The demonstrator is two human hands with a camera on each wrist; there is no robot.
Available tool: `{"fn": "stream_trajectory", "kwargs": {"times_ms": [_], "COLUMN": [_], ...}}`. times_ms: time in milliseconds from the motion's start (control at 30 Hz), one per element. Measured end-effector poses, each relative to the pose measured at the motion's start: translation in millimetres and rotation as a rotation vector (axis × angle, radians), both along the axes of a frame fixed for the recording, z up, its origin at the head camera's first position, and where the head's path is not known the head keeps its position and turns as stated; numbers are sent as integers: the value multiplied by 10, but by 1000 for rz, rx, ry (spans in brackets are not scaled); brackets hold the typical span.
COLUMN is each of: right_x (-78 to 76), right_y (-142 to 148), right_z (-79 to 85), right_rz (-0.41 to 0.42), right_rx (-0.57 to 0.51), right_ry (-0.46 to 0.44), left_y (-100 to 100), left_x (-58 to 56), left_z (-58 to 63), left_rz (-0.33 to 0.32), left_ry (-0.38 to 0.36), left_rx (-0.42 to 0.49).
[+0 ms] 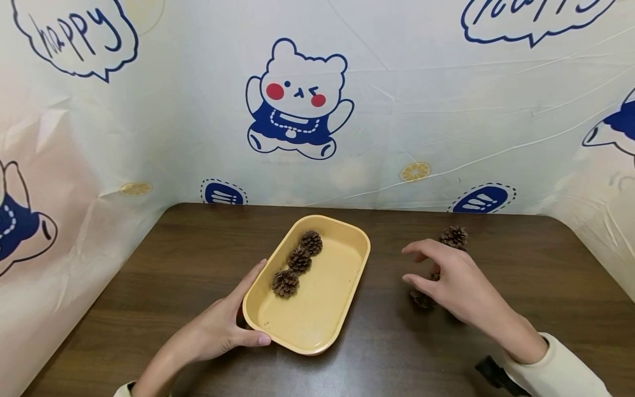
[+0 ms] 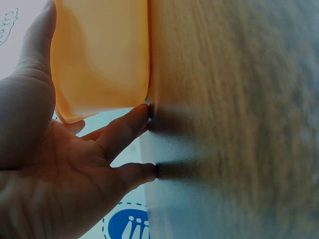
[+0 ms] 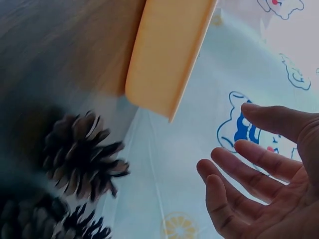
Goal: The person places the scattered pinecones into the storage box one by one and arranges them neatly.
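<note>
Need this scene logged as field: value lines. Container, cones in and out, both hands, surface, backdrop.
container: yellow tray, open-topped, on the table
cones_in: three pine cones in a row along the tray's left side
cones_out: loose pine cones right of the tray; exact count unclear, partly hidden by a hand
left_hand: left hand holds the tray's near-left corner, thumb at the near rim
right_hand: right hand beside the loose cones, fingers parted, holding nothing
surface: dark wood-grain table
backdrop: pale printed sheet
</note>
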State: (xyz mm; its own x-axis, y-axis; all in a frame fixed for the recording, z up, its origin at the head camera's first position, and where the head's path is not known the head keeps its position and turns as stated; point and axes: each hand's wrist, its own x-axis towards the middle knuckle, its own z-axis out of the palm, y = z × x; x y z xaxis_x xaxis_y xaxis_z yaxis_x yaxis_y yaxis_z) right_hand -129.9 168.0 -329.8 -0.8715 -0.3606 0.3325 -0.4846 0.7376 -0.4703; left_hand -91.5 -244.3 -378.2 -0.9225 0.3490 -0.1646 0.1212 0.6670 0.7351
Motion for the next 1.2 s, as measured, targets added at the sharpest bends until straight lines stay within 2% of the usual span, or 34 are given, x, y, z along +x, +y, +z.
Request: {"fn": "stream_trajectory", "kwargs": {"times_ms": [433,867,1200], "right_x": [13,38,72], "right_y": [325,667,855], "right_z": [-142,-269,-393], "right_rz": [-43,-51,-55], "right_rx": [9,13,27], "right_ry": [71,37,45], "left_y": [-6,-15,-4], "left_x": [6,9,7], "left_z": [-4,-6,-5], "left_rz": [-4,-1,-5], "left_ry": [12,18,20], "left_rx": [-3,-13,-8]}}
